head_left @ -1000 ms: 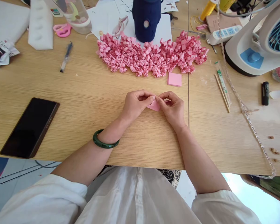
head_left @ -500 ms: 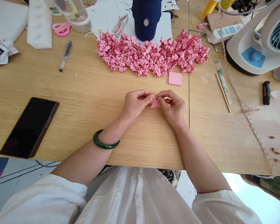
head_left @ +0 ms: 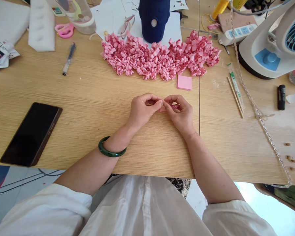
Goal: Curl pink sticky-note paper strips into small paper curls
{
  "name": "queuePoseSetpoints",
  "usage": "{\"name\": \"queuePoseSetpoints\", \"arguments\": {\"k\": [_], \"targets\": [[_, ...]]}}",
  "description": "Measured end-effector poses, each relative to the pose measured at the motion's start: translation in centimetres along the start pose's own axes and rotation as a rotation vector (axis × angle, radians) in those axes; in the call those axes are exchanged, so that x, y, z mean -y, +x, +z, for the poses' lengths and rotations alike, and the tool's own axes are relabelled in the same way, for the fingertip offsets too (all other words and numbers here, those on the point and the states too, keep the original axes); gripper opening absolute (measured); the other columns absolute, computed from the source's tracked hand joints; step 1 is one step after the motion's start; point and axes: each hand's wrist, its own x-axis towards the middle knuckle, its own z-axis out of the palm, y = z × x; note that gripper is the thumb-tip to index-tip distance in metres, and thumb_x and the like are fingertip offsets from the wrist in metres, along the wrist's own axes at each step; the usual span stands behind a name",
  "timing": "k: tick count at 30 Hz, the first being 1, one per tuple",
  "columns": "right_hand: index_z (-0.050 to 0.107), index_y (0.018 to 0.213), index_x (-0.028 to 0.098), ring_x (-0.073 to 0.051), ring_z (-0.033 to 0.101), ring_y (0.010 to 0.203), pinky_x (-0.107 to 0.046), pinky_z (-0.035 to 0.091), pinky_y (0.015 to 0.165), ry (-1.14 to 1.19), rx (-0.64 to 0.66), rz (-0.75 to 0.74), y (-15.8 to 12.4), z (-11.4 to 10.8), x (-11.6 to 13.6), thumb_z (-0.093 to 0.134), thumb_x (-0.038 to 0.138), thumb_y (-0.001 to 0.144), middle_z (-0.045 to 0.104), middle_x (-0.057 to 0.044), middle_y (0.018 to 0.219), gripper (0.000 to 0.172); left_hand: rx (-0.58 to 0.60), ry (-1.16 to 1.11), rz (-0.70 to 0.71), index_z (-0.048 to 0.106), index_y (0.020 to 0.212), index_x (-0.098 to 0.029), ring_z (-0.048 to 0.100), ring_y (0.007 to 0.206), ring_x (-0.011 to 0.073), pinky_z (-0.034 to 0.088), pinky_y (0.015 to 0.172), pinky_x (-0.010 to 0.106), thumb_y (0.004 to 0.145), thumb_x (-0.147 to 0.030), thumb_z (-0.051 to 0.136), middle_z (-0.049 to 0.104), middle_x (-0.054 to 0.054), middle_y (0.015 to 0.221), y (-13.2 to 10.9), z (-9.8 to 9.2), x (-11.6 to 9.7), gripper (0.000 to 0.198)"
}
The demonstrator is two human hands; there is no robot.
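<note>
Fingertips of my left hand (head_left: 143, 109) and my right hand (head_left: 180, 113) meet in a pinch above the middle of the table. Between them is a small piece of pink paper (head_left: 163, 109), mostly covered by the fingers, so its exact shape cannot be made out. Both hands are closed on it. Just beyond my right hand lies a small stack of pink paper (head_left: 184, 82). Behind that stretches a long heap of curled pink paper pieces (head_left: 149, 59). A green bangle (head_left: 111, 150) circles my left wrist.
A dark blue tumbler (head_left: 154, 21) stands behind the pink heap. To the left lie a phone (head_left: 31, 134), a pen (head_left: 69, 59) and pink scissors (head_left: 65, 30). On the right are wooden sticks (head_left: 235, 97), a black marker-like tube (head_left: 281, 97), a twisted cord (head_left: 266, 134) and a fan (head_left: 270, 42).
My right hand has shifted slightly left, towards my left hand. The pink paper between the fingers has turned a little and shows less of its flat face.
</note>
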Motion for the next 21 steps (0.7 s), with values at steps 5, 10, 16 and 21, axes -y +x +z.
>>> {"name": "queuePoseSetpoints", "arguments": {"k": [5, 10, 16, 21], "targets": [[0.069, 0.084, 0.020, -0.013, 0.062, 0.077, -0.026, 0.052, 0.065, -0.003, -0.012, 0.016, 0.0, 0.0, 0.3, 0.068, 0.021, 0.087, 0.068, -0.002, 0.085, 0.003, -0.024, 0.048, 0.021, 0.075, 0.075, -0.017, 0.070, 0.068, 0.0122, 0.056, 0.067, 0.023, 0.078, -0.019, 0.072, 0.078, 0.002, 0.079, -0.1, 0.0, -0.2, 0.005], [0.068, 0.083, 0.020, -0.013, 0.062, 0.076, -0.025, 0.051, 0.062, 0.001, -0.012, 0.033, -0.1, 0.1, 0.5, 0.068, 0.021, 0.086, 0.067, -0.002, 0.085, 0.003, -0.033, 0.094, 0.107, 0.074, 0.074, -0.017, 0.069, 0.070, 0.0121, 0.055, 0.069, 0.023, 0.079, -0.018, 0.071, 0.077, 0.002, 0.081, -0.2, 0.0, -0.5, 0.006], [0.067, 0.080, 0.022, -0.014, 0.063, 0.076, -0.028, 0.054, 0.066, -0.041, -0.014, -0.023, -0.4, 0.3, 1.0, 0.068, 0.023, 0.089, 0.067, 0.000, 0.080, 0.010, -0.059, 0.257, 0.231, 0.071, 0.072, -0.019, 0.066, 0.073, 0.0127, 0.055, 0.069, 0.023, 0.081, -0.017, 0.069, 0.074, 0.002, 0.080, -0.5, -0.1, -0.8, 0.010], [0.071, 0.084, 0.023, -0.015, 0.064, 0.080, -0.029, 0.054, 0.068, -0.081, -0.042, -0.103, -0.6, 0.2, 1.3, 0.068, 0.026, 0.092, 0.069, -0.001, 0.080, 0.009, -0.102, 0.345, 0.393, 0.071, 0.077, -0.019, 0.066, 0.075, 0.0129, 0.054, 0.071, 0.024, 0.085, -0.014, 0.064, 0.072, 0.002, 0.084, -0.8, 0.0, -0.6, 0.011]]}}
